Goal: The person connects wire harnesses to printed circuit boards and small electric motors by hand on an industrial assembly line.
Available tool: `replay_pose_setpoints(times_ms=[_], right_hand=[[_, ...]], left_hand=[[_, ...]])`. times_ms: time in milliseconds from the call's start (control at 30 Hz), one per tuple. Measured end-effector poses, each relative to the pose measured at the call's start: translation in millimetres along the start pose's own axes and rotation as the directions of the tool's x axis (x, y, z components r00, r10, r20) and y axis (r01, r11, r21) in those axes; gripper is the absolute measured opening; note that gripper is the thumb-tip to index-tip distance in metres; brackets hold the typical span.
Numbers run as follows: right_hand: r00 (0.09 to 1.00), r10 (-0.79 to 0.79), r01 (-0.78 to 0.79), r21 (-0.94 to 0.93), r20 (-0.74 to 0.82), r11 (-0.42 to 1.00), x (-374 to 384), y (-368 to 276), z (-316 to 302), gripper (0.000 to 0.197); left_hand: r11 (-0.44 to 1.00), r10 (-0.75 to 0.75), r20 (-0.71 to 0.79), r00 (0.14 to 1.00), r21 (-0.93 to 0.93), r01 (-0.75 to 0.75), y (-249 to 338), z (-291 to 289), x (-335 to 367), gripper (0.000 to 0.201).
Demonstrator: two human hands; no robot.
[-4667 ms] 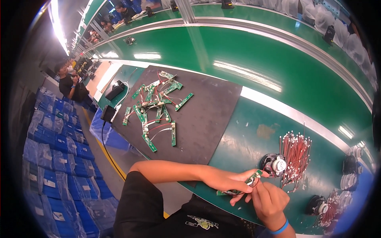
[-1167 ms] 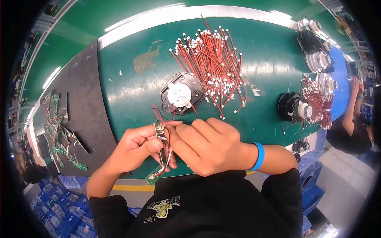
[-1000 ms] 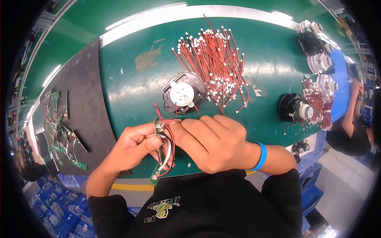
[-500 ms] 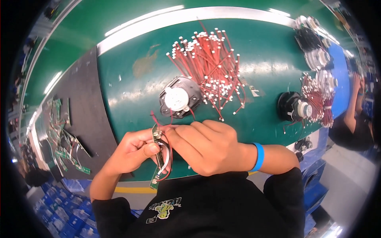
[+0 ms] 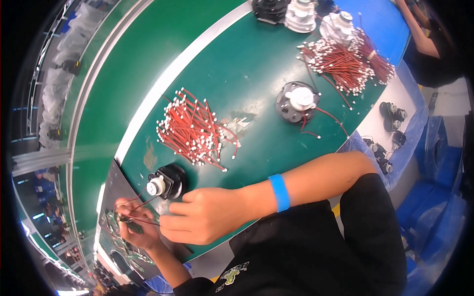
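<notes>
At the lower left, my left hand (image 5: 140, 234) is closed around a small green circuit board (image 5: 134, 227), partly hidden by the fingers. Thin red and dark wires (image 5: 143, 219) run from the board toward the curled fingers of my right hand (image 5: 200, 217). That hand is closed on the wires, its fingertips turned away from view; a blue band circles the wrist. Just beyond both hands sits a round black speaker-like part (image 5: 173, 180) with a white cap. Red leads (image 5: 145, 203) stretch from it to the board.
A loose pile of red wires with white connectors (image 5: 190, 128) lies beyond the black part. Another black-and-white part (image 5: 300, 101) stands to its right, near more wire bundles (image 5: 340, 66). Several circuit boards (image 5: 118, 241) lie far left. A co-worker's arm (image 5: 418, 29) shows upper right.
The view has turned to the right, so the table appears tilted. Both hands now appear farther left, the right hand drawn away from the board, with wires stretched between them.
</notes>
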State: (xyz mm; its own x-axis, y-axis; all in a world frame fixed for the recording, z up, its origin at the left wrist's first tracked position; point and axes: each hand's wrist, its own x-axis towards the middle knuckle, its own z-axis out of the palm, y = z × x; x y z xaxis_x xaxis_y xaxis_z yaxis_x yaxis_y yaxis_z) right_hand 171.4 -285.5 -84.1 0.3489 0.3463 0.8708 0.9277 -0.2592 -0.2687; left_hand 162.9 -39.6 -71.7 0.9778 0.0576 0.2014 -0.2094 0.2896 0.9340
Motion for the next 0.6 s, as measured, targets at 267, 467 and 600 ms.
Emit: replay_pose_setpoints(times_ms=[267, 467, 600], right_hand=[[0.999, -0.035, 0.034, 0.048, 0.015, 0.998, 2.2, 2.4, 1.9, 0.015], [0.988, -0.027, 0.012, 0.097, 0.150, 0.995, -4.9, 5.5, 6.2, 0.017], [0.989, -0.026, 0.007, 0.132, 0.145, 0.991, -3.7, 1.1, 11.6, 0.019]], left_hand=[[0.925, 0.017, -0.172, 0.985, 0.376, 0.050, 50.4, -13.9, 128.0, 0.032], [0.645, 0.015, 0.015, 1.000, 0.764, -0.021, 45.6, -1.3, 245.8, 0.034], [0.534, -0.080, -0.115, 0.990, 0.833, 0.140, 26.6, -42.6, 300.9, 0.036]])
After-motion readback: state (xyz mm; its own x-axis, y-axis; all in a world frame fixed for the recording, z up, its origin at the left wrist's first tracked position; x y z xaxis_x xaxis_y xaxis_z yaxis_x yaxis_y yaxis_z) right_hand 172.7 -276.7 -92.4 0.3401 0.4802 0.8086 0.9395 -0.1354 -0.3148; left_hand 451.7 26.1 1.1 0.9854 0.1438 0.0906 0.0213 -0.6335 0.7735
